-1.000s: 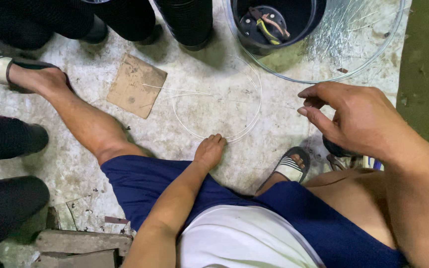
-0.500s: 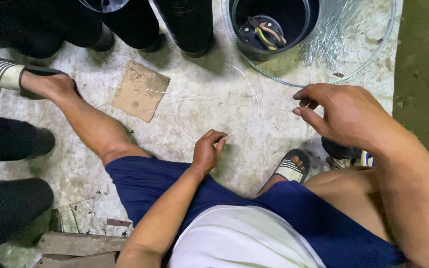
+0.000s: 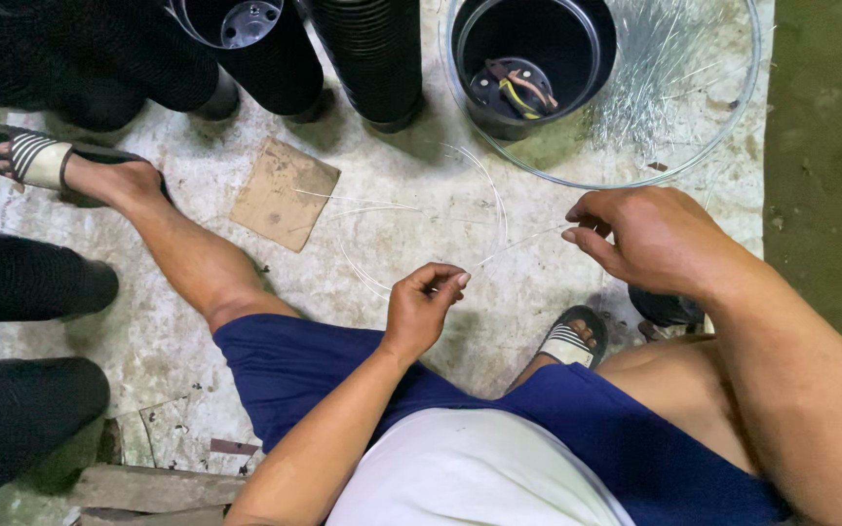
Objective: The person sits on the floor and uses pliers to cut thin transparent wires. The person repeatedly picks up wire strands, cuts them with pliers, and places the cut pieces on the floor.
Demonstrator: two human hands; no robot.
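A thin pale wire [image 3: 499, 209] curls in loops over the concrete floor in front of me. My left hand [image 3: 424, 310] pinches one part of it between thumb and forefinger, just above my knee. My right hand [image 3: 647, 237] pinches the wire further along, to the right. Between the two hands a short stretch of wire runs nearly straight. Behind my right hand stands a clear round basin [image 3: 733, 136] that holds a black pot [image 3: 533, 63] and a bundle of thin silver wires [image 3: 650, 68].
Stacks of black plastic pots [image 3: 367, 54] lie along the top and left edges. A brown cardboard scrap [image 3: 285, 193] lies on the floor. My legs in blue shorts and striped sandals [image 3: 36, 161] spread left and right.
My left hand rose from the floor and took hold of the wire. My right hand shifted slightly left, still pinching it. The camera view drifted a little downward.
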